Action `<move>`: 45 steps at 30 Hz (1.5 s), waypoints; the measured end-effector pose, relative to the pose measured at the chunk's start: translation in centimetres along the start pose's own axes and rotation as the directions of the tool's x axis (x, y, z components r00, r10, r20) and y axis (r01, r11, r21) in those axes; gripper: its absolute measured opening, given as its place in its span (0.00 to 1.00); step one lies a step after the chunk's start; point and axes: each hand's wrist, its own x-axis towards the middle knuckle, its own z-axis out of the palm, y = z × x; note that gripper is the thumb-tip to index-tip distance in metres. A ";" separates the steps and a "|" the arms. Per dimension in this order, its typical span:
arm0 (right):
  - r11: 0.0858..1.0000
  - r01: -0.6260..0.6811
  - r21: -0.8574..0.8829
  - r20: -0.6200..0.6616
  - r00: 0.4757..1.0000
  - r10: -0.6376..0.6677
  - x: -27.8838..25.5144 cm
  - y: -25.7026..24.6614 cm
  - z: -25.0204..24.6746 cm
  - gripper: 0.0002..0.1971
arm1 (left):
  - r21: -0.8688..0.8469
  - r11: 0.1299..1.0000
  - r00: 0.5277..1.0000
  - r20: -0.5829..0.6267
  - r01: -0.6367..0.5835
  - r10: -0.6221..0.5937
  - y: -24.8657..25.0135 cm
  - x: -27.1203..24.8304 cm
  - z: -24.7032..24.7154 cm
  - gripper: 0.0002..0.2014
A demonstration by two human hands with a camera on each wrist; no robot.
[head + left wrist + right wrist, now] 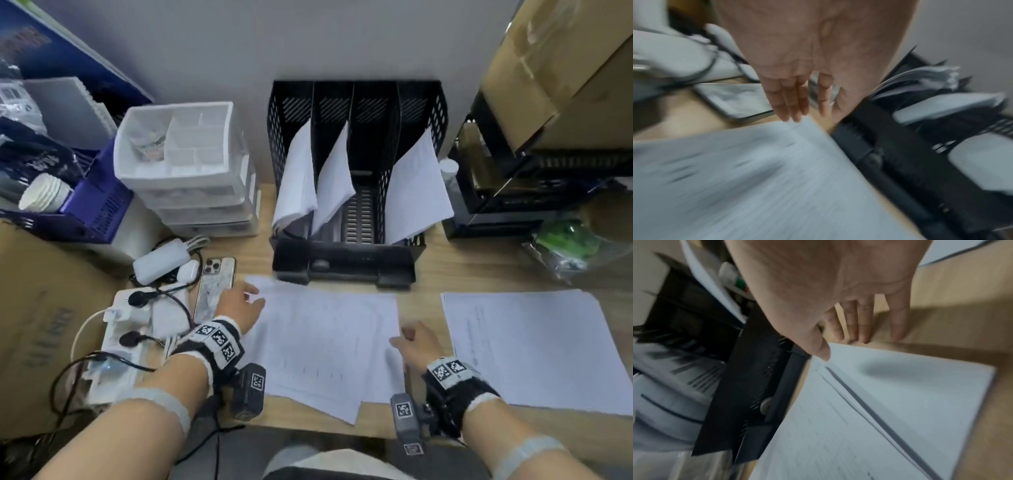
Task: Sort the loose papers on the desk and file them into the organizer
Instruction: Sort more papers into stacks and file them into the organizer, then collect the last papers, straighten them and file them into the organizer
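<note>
On desk: two paper piles (325,342) (534,346); organizer (356,164) four slots, three filled; hands (239,305) (416,346) flat.

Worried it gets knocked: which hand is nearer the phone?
Left. The left hand hovers right beside the phone; the right hand is across the middle papers, far from it.

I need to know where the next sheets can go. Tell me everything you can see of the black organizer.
The black organizer stands upright on the wooden desk against the wall. It looks like perforated plastic, with four slots divided by panels and a solid front lip. White papers lean in the first, second and fourth slots from the left; the third looks empty. The loose papers lie just before its base.
</note>
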 end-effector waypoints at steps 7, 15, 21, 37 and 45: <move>0.907 -0.186 0.378 0.193 0.974 0.119 -0.3 2.7 2.6 0.33 | 0.146 0.982 0.992 0.026 0.118 -0.124 -6.0 -2.2 3.2 0.36; 0.944 -0.102 0.315 0.308 0.951 -0.001 -2.5 1.8 4.4 0.22 | 0.045 0.994 0.990 0.095 0.098 -0.102 -6.0 -5.6 5.8 0.29; 0.984 0.127 0.127 0.105 0.985 -0.141 -4.8 1.7 0.2 0.19 | 0.048 0.996 0.996 0.044 0.075 -0.077 -5.2 -7.4 7.7 0.29; 0.989 -0.065 0.131 -0.307 0.946 0.103 -4.2 16.7 -21.2 0.21 | -0.184 0.983 0.847 0.522 -0.004 0.101 11.8 -11.4 23.8 0.02; 0.965 -0.238 -0.110 -0.329 0.925 0.190 1.0 19.8 -24.5 0.12 | -0.244 0.962 0.869 0.495 0.124 0.014 18.3 -13.6 29.0 0.11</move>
